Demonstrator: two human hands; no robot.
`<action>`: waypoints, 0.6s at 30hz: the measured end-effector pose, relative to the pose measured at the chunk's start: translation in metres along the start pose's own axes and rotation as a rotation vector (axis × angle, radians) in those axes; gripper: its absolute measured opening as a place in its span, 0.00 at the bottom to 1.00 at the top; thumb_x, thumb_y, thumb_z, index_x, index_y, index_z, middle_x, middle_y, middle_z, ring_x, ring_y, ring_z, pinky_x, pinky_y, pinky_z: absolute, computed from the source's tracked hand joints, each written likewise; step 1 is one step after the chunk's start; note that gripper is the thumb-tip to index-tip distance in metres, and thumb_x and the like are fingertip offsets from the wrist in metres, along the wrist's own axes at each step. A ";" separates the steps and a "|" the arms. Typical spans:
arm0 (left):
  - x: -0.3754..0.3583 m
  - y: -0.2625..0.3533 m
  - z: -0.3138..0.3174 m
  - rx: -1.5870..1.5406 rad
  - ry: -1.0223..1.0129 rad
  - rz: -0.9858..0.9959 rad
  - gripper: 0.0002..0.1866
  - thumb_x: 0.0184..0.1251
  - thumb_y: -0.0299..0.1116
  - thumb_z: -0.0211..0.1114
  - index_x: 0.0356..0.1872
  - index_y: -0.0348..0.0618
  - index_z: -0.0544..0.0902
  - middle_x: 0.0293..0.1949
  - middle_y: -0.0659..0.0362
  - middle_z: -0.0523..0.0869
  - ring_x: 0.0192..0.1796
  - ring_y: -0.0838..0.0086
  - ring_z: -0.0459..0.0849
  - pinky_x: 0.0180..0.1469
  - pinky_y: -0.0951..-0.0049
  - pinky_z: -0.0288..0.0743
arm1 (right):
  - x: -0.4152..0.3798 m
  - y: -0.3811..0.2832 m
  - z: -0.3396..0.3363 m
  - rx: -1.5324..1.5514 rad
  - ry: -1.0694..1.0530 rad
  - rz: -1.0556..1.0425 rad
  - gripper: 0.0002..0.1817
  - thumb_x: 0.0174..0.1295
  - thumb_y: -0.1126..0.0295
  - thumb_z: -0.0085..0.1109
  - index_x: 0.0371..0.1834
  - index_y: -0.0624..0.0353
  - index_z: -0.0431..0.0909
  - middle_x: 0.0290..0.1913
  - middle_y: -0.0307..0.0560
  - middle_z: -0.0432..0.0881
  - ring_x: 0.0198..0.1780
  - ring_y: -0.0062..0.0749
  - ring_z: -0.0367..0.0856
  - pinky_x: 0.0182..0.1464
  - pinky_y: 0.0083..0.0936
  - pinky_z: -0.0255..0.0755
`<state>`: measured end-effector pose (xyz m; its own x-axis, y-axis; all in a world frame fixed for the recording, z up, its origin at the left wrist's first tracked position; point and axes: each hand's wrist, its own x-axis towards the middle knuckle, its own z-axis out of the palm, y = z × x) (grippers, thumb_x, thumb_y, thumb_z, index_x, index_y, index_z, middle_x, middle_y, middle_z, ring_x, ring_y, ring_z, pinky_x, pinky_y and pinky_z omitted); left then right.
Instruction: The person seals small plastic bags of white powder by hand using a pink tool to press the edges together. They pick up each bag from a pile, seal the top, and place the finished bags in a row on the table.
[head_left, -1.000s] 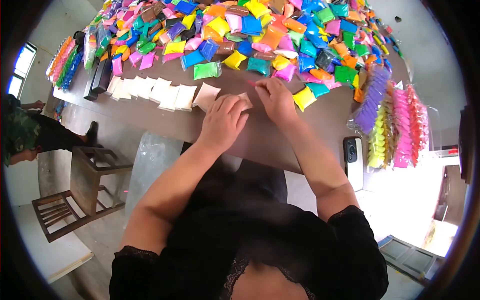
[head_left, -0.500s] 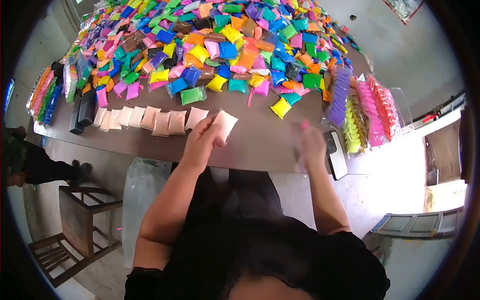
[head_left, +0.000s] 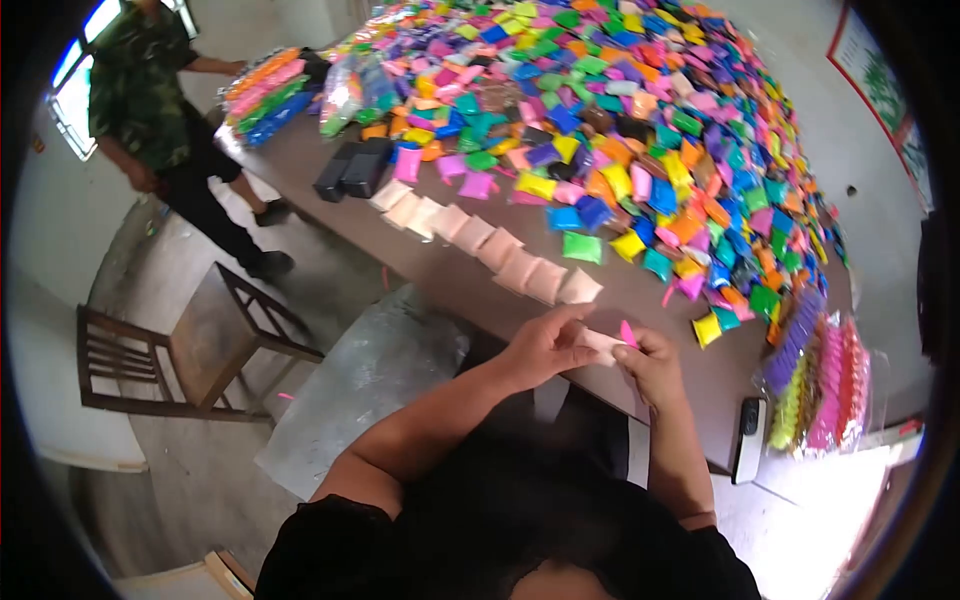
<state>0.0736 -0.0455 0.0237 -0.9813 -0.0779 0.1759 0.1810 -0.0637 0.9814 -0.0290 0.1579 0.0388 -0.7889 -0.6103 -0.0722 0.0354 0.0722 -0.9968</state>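
Observation:
Between my two hands, above the table's front edge, is a pale pink packet (head_left: 600,346). My left hand (head_left: 548,347) is closed on its left end. My right hand (head_left: 652,366) pinches at its right end, where a small bright pink piece (head_left: 628,333) sticks up from the fingers. A row of several pale pink and cream packets (head_left: 497,249) lies on the table (head_left: 440,277) just beyond my left hand. A green packet (head_left: 581,247) lies past the end of that row.
A large heap of coloured packets (head_left: 600,130) covers the table's far side. Bundled strips (head_left: 838,385) and a phone (head_left: 749,440) lie at the right; black boxes (head_left: 366,168) at the left. A person (head_left: 165,110) stands beyond a wooden chair (head_left: 213,340). A plastic bag (head_left: 365,385) hangs nearby.
The view has swung left. My right hand has come in from the right to the packet with the bright pink piece. My left hand still holds the packet, now lower and tilted.

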 end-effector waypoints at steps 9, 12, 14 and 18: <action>-0.004 0.005 -0.003 -0.020 -0.038 -0.189 0.22 0.75 0.33 0.66 0.66 0.36 0.79 0.56 0.58 0.86 0.51 0.80 0.84 0.55 0.77 0.80 | -0.013 0.006 0.016 0.165 0.027 0.077 0.05 0.61 0.79 0.69 0.39 0.63 0.84 0.32 0.34 0.83 0.27 0.12 0.72 0.29 0.15 0.64; -0.006 -0.003 0.014 -0.456 0.008 -0.066 0.26 0.75 0.31 0.66 0.71 0.38 0.74 0.61 0.58 0.82 0.58 0.79 0.81 0.60 0.76 0.77 | -0.020 0.003 0.021 0.357 0.072 0.085 0.04 0.61 0.79 0.69 0.38 0.63 0.84 0.32 0.34 0.83 0.25 0.12 0.70 0.26 0.14 0.62; -0.004 -0.002 0.023 -0.518 -0.032 -0.110 0.28 0.76 0.34 0.66 0.72 0.38 0.71 0.63 0.58 0.80 0.63 0.78 0.78 0.63 0.75 0.75 | -0.023 0.006 0.023 0.494 0.114 0.084 0.04 0.62 0.79 0.69 0.38 0.62 0.84 0.32 0.34 0.82 0.24 0.12 0.69 0.25 0.14 0.61; 0.003 0.000 0.024 -0.423 -0.032 -0.177 0.26 0.77 0.41 0.64 0.68 0.37 0.74 0.58 0.59 0.83 0.58 0.77 0.82 0.60 0.73 0.77 | -0.021 0.027 0.010 0.224 0.084 0.146 0.04 0.63 0.76 0.70 0.39 0.58 0.85 0.32 0.32 0.83 0.25 0.12 0.70 0.25 0.14 0.62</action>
<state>0.0693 -0.0214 0.0258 -0.9999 0.0012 0.0172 0.0146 -0.4742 0.8803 -0.0057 0.1650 0.0126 -0.8131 -0.5380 -0.2222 0.2803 -0.0273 -0.9595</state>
